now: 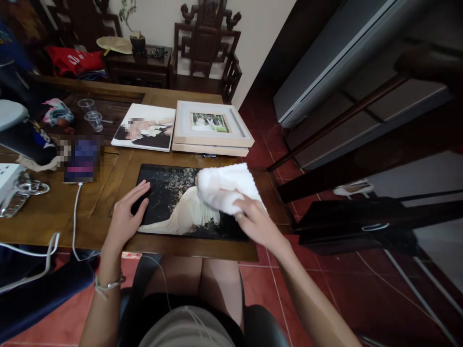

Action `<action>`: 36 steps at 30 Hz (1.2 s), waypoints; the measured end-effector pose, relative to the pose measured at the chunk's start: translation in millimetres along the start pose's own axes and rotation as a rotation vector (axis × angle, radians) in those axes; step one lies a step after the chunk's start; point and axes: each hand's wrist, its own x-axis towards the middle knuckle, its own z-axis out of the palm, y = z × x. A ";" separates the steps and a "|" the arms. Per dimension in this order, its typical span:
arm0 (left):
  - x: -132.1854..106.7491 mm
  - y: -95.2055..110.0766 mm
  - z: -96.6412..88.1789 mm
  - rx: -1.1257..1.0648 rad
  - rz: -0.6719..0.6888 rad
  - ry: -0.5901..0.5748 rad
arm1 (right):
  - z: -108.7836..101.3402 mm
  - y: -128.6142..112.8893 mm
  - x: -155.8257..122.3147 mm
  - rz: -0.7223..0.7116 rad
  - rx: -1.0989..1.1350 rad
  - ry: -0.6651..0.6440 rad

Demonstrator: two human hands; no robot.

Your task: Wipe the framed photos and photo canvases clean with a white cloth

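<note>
A dark photo panel (159, 193) showing a pale gown lies flat on the wooden table in front of me. My left hand (126, 214) rests on its left edge, fingers stretched out and holding nothing. Over the panel's right part, my right hand (255, 219) grips a white cloth (231, 180). The cloth is bunched around the fingers and slightly blurred, and it hides that side of the picture. Whether the whole cloth touches the panel I cannot tell.
Behind the panel lie a photo print (146, 127) and stacked white picture frames (237, 127). To the left are a phone (82, 161) on a white cable, clear plastic cups (94, 119) and another person's arm (29, 144). A dark wooden railing (343, 168) stands at right.
</note>
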 end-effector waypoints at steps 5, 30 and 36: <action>-0.8 -0.6 0.1 0.004 -0.002 0.012 | 17.0 27.6 41.4 -0.025 -0.097 0.062; -0.3 -0.4 0.2 -0.013 0.014 0.021 | 15.3 41.2 39.0 -0.031 -0.095 0.076; -0.3 -0.3 0.7 -0.016 0.012 0.026 | 23.8 -5.8 -20.4 -0.120 -0.162 0.052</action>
